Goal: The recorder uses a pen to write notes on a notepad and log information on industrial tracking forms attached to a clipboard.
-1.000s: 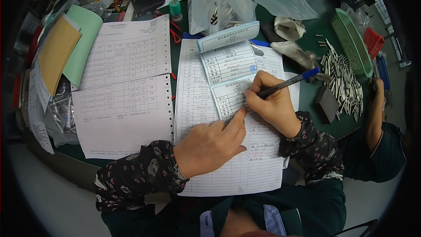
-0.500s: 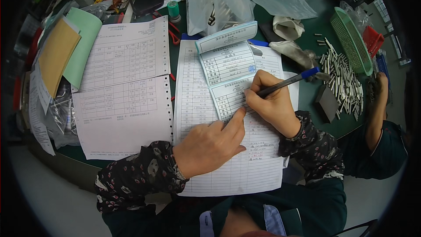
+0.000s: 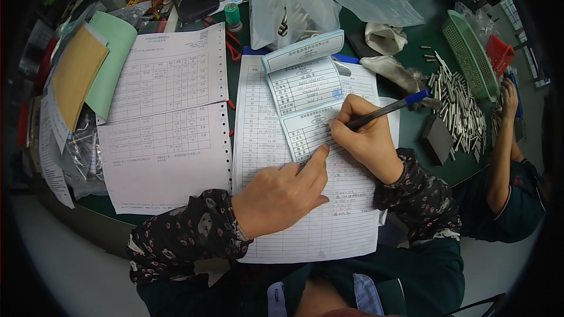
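My right hand (image 3: 369, 138) grips a dark pen with a blue cap end (image 3: 388, 110), its tip side hidden by the fingers over a printed label slip (image 3: 301, 135). My left hand (image 3: 282, 195) rests on the papers, its index finger stretched out onto the slip's lower edge and its thumb apart. The slip joins a filled-in label with a blue stamp (image 3: 305, 87), and a folded-back label strip (image 3: 305, 50) stands up above that. Beneath them lies a stack of lined sheets (image 3: 305, 243) bearing printed and handwritten rows.
Printed forms (image 3: 164, 179) lie left, beside a brown envelope (image 3: 79, 82). Behind are a plastic bag of metal parts (image 3: 291, 6) and a green-capped bottle (image 3: 232, 16). Metal pins (image 3: 458, 103), a dark block (image 3: 438, 139), a green basket (image 3: 470, 53) and a co-worker's hand (image 3: 509, 100) are at right.
The co-worker's hand at right has shifted up toward the green basket, and a second forearm shows beneath it. My hands and the pen have barely moved.
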Demonstrator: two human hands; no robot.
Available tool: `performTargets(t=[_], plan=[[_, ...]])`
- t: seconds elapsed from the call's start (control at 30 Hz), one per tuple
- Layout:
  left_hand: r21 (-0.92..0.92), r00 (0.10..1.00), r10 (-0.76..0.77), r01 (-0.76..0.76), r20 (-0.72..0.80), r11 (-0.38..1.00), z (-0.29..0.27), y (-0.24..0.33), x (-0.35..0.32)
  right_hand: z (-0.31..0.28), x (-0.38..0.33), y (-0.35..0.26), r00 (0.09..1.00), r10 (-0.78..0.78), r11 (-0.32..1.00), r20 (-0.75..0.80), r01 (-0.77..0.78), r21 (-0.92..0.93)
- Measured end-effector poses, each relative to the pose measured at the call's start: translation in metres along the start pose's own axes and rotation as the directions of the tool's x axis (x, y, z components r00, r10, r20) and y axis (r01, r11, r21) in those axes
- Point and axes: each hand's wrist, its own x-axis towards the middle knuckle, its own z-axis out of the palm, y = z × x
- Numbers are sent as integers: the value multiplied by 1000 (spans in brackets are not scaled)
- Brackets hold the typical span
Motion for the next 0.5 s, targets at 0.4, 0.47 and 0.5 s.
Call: performTargets(t=[0.4,0.47,0.5], plan=[[-7,1000,0,0,3,1000,0,-1,0,0,0,0,1000,-13,1000,4,13,-9],[-6,1000,1,-1,-2,1000,1,-1,-1,1,1,1,1000,-12,1000,12,12,-15],[-6,1000,4,-4,-3,1000,1,-1,0,0,1,1,1000,-14,1000,18,14,-19]])
